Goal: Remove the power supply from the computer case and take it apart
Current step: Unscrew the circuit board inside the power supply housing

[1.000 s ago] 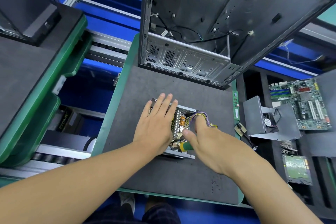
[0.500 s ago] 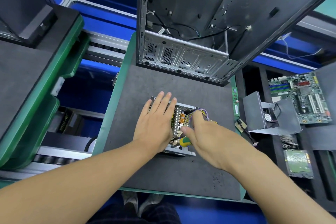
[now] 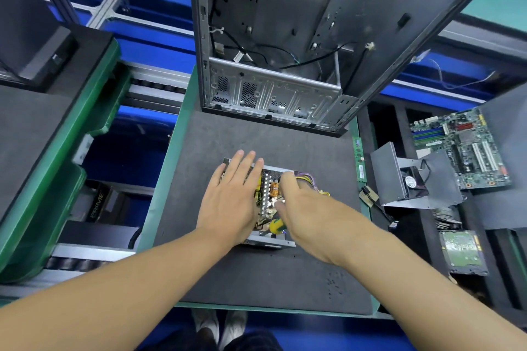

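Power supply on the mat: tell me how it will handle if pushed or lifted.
The power supply is a flat metal box, so it probably slides on the mat rather than tipping; the left hand lies flat on it. Packed with components, it is likely heavy for its size. Its wire bundle looks floppy and would trail.

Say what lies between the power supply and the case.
Only bare grey mat separates the power supply from the case, as the head view shows.

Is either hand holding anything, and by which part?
The right hand holds a yellow-green screwdriver by its handle; the left hand lies flat on the open power supply, gripping nothing.
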Tool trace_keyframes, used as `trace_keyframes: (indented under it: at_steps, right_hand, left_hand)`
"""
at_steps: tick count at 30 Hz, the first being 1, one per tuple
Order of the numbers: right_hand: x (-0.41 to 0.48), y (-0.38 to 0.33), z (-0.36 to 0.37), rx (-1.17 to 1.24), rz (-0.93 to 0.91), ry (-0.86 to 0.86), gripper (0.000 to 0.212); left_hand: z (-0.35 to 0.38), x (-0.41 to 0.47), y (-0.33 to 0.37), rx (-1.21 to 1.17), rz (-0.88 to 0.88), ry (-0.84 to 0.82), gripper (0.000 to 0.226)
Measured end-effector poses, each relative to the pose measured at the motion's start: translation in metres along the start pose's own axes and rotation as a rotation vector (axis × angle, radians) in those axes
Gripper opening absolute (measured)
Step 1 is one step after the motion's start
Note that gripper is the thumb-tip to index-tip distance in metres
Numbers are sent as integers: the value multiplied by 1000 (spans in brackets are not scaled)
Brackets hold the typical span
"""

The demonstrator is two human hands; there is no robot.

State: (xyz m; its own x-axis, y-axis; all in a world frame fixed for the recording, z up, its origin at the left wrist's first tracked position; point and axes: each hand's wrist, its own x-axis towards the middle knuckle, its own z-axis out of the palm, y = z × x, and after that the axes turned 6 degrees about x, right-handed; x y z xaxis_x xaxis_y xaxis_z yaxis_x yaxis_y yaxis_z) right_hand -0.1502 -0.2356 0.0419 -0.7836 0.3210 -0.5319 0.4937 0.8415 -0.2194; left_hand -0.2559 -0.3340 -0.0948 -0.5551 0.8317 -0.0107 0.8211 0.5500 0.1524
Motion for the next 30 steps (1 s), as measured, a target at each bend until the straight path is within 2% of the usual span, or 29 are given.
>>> trace_keyframes:
  at_steps: [3, 6, 9, 13, 16, 21, 23, 26, 28, 30]
  right_hand:
    - [6, 3, -7, 102, -23, -121, 12]
    - [9, 9, -11, 84, -93, -217, 19]
    - [13, 13, -9, 77, -65, -146, 24]
    - [15, 12, -7, -34, -155, -91, 21]
    - [21, 12, -10, -43, -177, -112, 40]
    - [29, 14, -18, 6, -181, -284, 58]
    - [27, 13, -17, -31, -157, -259, 50]
    - [24, 19, -11, -150, -169, -122, 6]
    - [21, 20, -8, -150, -198, -54, 8]
    - [22, 23, -2, -101, -258, -32, 27]
  left_hand:
    - [1, -1, 1, 4, -5, -5, 76]
    - [2, -3, 2, 39, -2, -20, 77]
    - [2, -6, 1, 77, 1, -33, 81]
    - [-2, -7, 3, 81, 12, -33, 75]
    - [-6, -7, 5, 65, 19, -29, 69]
    - [-7, -5, 4, 55, 24, -30, 64]
    - [-7, -5, 4, 53, 22, -22, 63]
    - [-8, -4, 4, 45, 19, 2, 63]
    - [-8, -4, 4, 51, 18, 1, 64]
    - [-8, -4, 5, 55, 11, -2, 65]
